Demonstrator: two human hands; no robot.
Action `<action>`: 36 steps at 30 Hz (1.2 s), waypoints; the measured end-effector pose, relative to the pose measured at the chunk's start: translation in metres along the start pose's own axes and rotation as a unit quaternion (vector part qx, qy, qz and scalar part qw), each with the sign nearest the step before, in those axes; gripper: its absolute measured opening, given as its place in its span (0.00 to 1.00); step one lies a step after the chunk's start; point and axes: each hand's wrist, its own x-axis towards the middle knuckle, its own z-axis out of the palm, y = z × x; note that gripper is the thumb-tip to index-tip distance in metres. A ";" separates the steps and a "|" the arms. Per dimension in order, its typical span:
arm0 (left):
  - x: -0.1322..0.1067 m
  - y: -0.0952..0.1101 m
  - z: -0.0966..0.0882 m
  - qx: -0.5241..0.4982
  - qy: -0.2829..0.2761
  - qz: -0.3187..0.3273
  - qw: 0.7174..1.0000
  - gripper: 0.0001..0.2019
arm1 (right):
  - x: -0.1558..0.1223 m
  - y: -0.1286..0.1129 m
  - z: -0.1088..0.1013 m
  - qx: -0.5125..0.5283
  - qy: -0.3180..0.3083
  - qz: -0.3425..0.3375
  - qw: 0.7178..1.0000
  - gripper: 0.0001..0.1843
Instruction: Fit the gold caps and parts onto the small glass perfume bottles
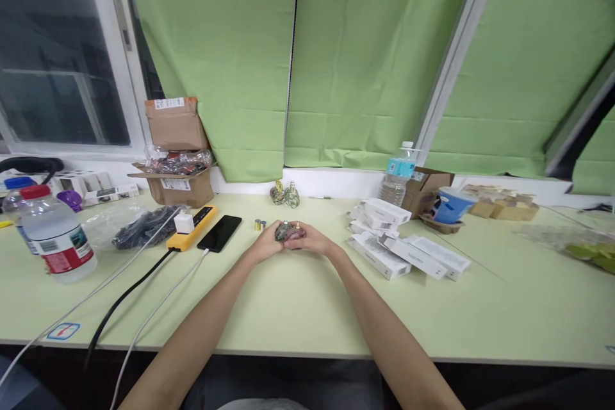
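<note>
Both my hands meet at the middle of the pale green table [298, 307]. My left hand [267, 244] and my right hand [311, 243] are closed together around a small dark, pinkish object [288, 232] that looks like a little glass bottle. Its details are too small to make out. Two small metal caps [260, 225] stand just left of my left hand. Two small glass bottles [284, 195] stand behind, near the wall.
A black phone [220, 232] and a yellow power strip [191, 228] with cables lie to the left. Water bottles stand at far left [56, 234] and back right [396, 177]. White boxes [403, 248] are stacked on the right, cardboard boxes [177, 154] at the back left.
</note>
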 end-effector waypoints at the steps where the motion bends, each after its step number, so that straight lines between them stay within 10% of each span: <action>1: -0.001 0.001 -0.001 -0.004 -0.007 -0.002 1.000 0.20 | 0.000 0.000 0.001 -0.001 -0.001 -0.002 1.000 0.40; 21: -0.008 0.013 0.001 -0.047 -0.051 -0.007 0.998 0.38 | -0.002 -0.004 0.014 -0.096 0.007 -0.043 0.994 0.52; 36: 0.010 -0.016 0.009 -0.119 0.016 -0.023 0.993 0.38 | 0.005 0.008 -0.006 -0.207 0.106 -0.085 0.969 0.32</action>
